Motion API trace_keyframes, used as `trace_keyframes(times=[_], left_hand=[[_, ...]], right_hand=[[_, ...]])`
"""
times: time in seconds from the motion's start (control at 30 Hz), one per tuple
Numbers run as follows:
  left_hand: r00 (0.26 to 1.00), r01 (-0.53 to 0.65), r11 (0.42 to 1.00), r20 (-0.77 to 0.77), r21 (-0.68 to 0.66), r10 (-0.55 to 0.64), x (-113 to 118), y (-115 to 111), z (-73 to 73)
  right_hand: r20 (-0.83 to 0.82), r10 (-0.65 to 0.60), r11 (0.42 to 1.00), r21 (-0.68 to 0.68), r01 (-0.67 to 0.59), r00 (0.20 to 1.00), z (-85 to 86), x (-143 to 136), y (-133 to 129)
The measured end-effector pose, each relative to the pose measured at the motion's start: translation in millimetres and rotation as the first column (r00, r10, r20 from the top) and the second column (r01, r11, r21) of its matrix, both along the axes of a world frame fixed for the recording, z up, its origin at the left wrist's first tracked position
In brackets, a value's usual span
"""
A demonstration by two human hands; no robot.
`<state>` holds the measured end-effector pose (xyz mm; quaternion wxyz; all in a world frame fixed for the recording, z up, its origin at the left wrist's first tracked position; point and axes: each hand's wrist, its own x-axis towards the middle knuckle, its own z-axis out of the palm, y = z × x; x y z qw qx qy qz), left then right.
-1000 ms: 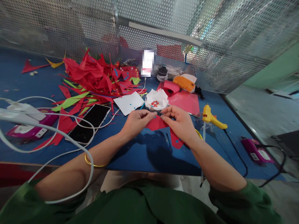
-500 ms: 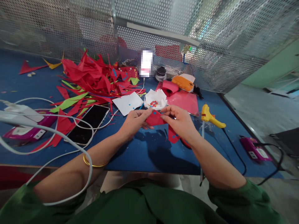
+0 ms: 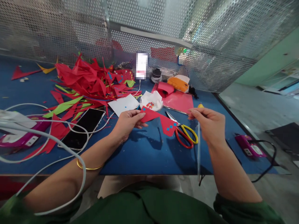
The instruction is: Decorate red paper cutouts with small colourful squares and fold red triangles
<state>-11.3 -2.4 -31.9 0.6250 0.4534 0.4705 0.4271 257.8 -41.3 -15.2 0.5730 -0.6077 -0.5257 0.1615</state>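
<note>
Left hand pinches the left end of a red cutout between thumb and fingers; the piece is over the blue table, just this side of a paper-lined bowl. Cutout has one small blue square near the pinched end, three more at its right end, and a notch in its lower edge. Right hand is off the cutout, out to the right, fingers bunched; can't tell if they pinch anything. It covers most of a yellow glue gun: only the tip shows past the fingers, with a clear glue stick visible just left of the wrist. Scissors with one red and one yellow handle lie between the two hands, blades partly apart, next to the cutout's right end. Small red bits sit in the bowl. White paper is left of the bowl, behind the left hand. Further left: dark-screen phone under a looped white cable, then a big heap of red scraps with green strips mixed in.
</note>
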Motion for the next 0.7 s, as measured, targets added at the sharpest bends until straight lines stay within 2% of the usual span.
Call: trace_keyframes(times=[0.13, 0.33, 0.43, 0.6, 0.7], left_hand=[[1.000, 0.004, 1.000, -0.016, 0.003, -0.004, -1, 3, -3.9], [0.999, 0.014, 1.000, -0.034, -0.012, -0.014, -1, 4, -7.3], [0.999, 0.007, 1.000, -0.035, -0.013, -0.008, -1, 4, -6.6], [0.998, 0.028, 1.000, -0.054, -0.010, -0.028, -2, 5, -5.8], [0.998, 0.029, 0.999, -0.056, -0.019, -0.030, -1, 5, -5.3]], right_hand=[[-0.032, 0.012, 1.000, -0.029, -0.013, 0.999, -7.7, -4, 3], [0.026, 0.057, 0.992, 0.115, -0.059, 0.998, -1.5, -20, 30], [0.013, 0.071, 0.990, 0.123, -0.072, 0.997, -1.7, -25, 40], [0.067, 0.132, 0.988, 0.071, -0.137, 0.989, -6.8, -29, 38], [0.039, 0.166, 0.984, 0.065, -0.168, 0.985, -8.1, -29, 33]])
